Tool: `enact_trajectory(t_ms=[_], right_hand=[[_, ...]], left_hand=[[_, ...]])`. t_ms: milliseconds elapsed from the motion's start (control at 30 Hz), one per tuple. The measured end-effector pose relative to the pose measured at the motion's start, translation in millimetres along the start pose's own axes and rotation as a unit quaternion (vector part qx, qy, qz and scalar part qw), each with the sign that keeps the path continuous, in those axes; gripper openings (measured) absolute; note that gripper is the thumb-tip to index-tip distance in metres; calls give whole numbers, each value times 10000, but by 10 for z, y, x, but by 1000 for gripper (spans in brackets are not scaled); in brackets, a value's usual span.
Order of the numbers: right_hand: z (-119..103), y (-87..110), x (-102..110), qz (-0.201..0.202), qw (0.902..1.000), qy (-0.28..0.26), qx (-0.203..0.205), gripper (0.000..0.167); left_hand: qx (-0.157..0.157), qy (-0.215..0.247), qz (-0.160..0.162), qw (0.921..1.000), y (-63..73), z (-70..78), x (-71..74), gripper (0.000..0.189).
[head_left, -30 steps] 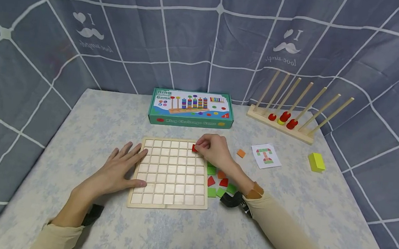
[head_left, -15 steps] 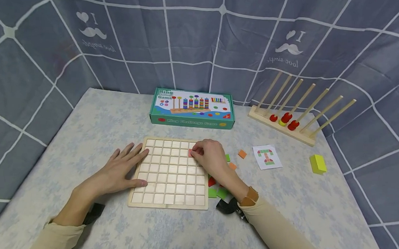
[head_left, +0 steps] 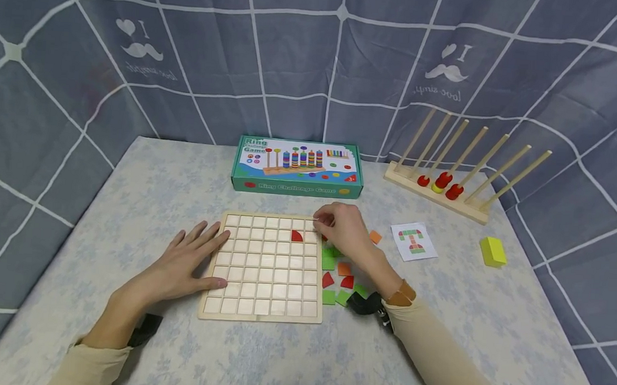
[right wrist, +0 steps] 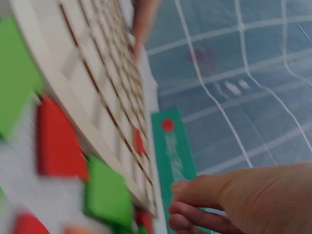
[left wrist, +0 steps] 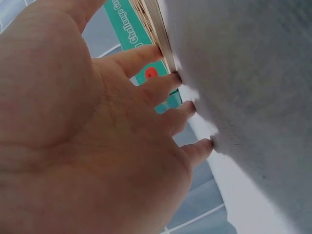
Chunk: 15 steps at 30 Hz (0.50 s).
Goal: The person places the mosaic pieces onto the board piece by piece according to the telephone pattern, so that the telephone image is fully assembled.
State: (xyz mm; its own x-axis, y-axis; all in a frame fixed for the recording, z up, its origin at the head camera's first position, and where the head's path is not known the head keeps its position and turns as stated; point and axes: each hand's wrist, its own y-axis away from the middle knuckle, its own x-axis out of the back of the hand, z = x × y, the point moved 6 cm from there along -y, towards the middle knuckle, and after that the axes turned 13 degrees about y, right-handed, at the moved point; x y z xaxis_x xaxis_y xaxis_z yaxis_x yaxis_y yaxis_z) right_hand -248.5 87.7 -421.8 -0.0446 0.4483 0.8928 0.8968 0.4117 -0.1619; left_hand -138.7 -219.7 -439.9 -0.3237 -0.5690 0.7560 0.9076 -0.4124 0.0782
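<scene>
My left hand (head_left: 182, 267) lies spread over the left edge of the wooden grid board (head_left: 248, 318). Its fingertips reach the board's rim in the left wrist view. A red quarter-round tile (head_left: 297, 236) sits in a cell near the board's upper right. Just right of that tile, my right hand (head_left: 344, 230) hovers above the board's right edge, fingers loosely bent and nothing visible between them. Beside the board lie loose green tiles (head_left: 328, 297), red quarter-round tiles (head_left: 327, 279) and an orange tile (head_left: 344, 269); the right hand and wrist hide part of this pile.
A printed pattern card (head_left: 414, 242) lies to the right, with another orange tile (head_left: 374, 237) near it. Behind the board is a green game box (head_left: 296, 189). A peg rack (head_left: 435, 199) with a few rings and a yellow block (head_left: 493, 252) stand farther right.
The red tile went from my right fingers into a board cell, then was let go. My right hand has since drawn back to the upper right. The left hand stays put.
</scene>
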Motion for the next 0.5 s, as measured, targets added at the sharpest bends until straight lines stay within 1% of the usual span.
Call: enact_trajectory(t_ms=[100, 200, 267, 333, 500], right_hand=[[132, -36, 37, -438, 9990, -87, 22, 19], [195, -57, 21, -994, 9947, -166, 226, 27], [206, -60, 3, -1254, 9912, -230, 361, 31], [208, -58, -16, -1372, 9894, -263, 386, 30], [233, -36, -28, -1269, 9916, -206, 137, 25]], left_hand=[[-78, 13, -5, 10000, 9, -22, 12, 101], [-156, 2, -3, 9999, 14, -43, 37, 100], [-195, -14, -6, 9998, 13, -55, 49, 99], [-217, 3, -19, 9998, 6, -63, 48, 99], [-250, 42, -51, 9997, -8, -67, 20, 98]])
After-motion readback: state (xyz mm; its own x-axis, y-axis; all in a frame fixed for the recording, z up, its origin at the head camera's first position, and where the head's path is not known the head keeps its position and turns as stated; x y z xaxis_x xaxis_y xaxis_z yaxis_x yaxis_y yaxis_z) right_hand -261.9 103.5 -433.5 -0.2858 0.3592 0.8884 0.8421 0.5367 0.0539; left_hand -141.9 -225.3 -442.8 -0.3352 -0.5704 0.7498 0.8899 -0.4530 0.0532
